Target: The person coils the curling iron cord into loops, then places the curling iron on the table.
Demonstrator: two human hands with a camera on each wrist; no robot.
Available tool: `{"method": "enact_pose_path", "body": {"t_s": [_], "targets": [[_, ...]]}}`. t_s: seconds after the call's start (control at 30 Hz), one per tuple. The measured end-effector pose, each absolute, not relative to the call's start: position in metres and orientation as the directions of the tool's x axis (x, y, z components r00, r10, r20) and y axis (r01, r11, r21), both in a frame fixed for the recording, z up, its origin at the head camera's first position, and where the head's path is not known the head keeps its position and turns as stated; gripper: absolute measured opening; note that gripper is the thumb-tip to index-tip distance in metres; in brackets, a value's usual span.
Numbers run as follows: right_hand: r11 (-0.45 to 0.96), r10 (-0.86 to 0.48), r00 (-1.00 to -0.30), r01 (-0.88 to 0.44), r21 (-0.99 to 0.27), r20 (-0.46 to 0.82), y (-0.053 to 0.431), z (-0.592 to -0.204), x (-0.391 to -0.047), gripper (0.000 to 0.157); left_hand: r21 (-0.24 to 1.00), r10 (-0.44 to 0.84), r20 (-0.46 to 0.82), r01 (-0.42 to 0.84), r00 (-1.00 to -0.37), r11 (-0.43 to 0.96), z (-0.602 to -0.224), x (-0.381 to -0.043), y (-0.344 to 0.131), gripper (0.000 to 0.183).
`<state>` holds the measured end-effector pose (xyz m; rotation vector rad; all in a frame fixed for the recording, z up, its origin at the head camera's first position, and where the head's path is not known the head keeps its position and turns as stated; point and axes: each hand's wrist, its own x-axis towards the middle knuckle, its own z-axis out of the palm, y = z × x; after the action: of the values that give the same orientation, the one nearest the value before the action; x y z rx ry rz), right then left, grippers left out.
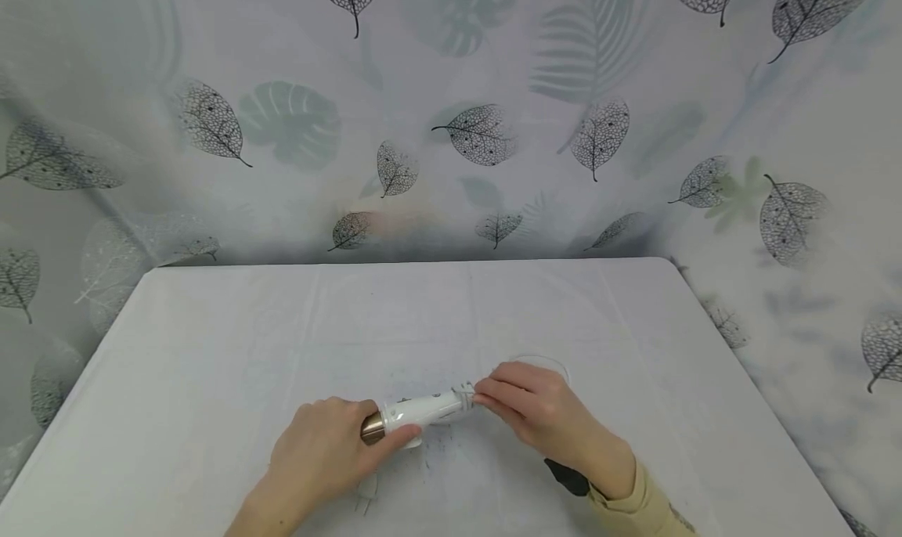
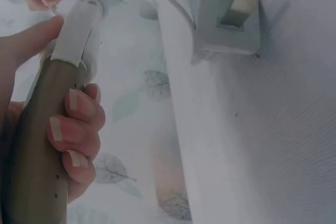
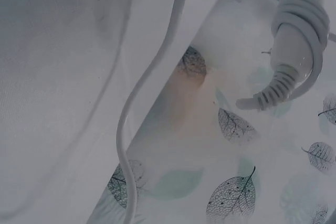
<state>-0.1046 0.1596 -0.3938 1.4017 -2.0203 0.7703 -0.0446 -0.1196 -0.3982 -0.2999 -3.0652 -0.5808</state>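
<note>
My left hand (image 1: 320, 443) grips the gold-brown barrel (image 2: 44, 135) of a white-handled curling iron (image 1: 426, 409), its fingers curled round it in the left wrist view. The handle points right and slightly away from me. At the handle's end, my right hand (image 1: 539, 404) pinches the white power cord (image 1: 539, 357). In the right wrist view, several turns of cord (image 3: 302, 17) wrap the handle just above its ribbed strain relief (image 3: 275, 87). That view does not show the right hand itself. A two-prong plug (image 2: 228, 19) hangs near the left hand.
A white-covered table (image 1: 232, 341) lies under both hands. Behind it and at its sides hangs a leaf-patterned curtain (image 1: 423, 67). A loose length of cord (image 3: 123, 129) runs down through the right wrist view. Something dark (image 1: 567, 478) shows under the right wrist.
</note>
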Motion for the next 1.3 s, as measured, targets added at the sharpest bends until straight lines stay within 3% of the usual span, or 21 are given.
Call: {"method": "enact_pose_path", "body": {"t_s": [0.13, 0.27, 0.4, 0.5, 0.7, 0.97, 1.3], "targets": [[0.304, -0.609, -0.42, -0.907, -0.291, 0.673, 0.158, -0.394, -0.102, 0.008, 0.344, 0.147, 0.055, 0.157, -0.988, 0.926, -0.398, -0.048, -0.121, 0.059], [0.355, -0.581, -0.562, -0.826, -0.438, 0.588, 0.157, -0.395, -0.099, 0.02, 0.351, 0.1, 0.067, 0.117, -0.993, 0.929, -0.399, -0.051, -0.122, 0.059], [0.414, -0.574, -0.626, -0.778, -0.472, 0.528, 0.158, -0.396, -0.098, 0.019, 0.359, 0.05, 0.097, 0.082, -0.994, 0.93, -0.399, -0.053, -0.124, 0.059], [0.41, -0.601, -0.622, -0.779, -0.475, 0.501, 0.159, -0.397, -0.098, 0.019, 0.362, 0.038, 0.124, 0.081, -0.992, 0.929, -0.4, -0.054, -0.125, 0.059], [0.305, -0.682, -0.533, -0.83, -0.468, 0.501, 0.161, -0.398, -0.1, 0.025, 0.363, 0.036, 0.166, 0.095, -0.985, 0.927, -0.401, -0.056, -0.126, 0.062], [0.355, -0.608, -0.652, -0.734, -0.579, 0.453, 0.159, -0.394, -0.099, 0.016, 0.412, -0.016, 0.204, 0.071, -0.979, 0.908, -0.396, -0.054, -0.126, 0.064], [0.303, -0.618, -0.64, -0.73, -0.612, 0.456, 0.163, -0.394, -0.102, 0.019, 0.494, -0.045, 0.165, 0.044, -0.985, 0.868, -0.39, -0.053, -0.125, 0.059]]}}
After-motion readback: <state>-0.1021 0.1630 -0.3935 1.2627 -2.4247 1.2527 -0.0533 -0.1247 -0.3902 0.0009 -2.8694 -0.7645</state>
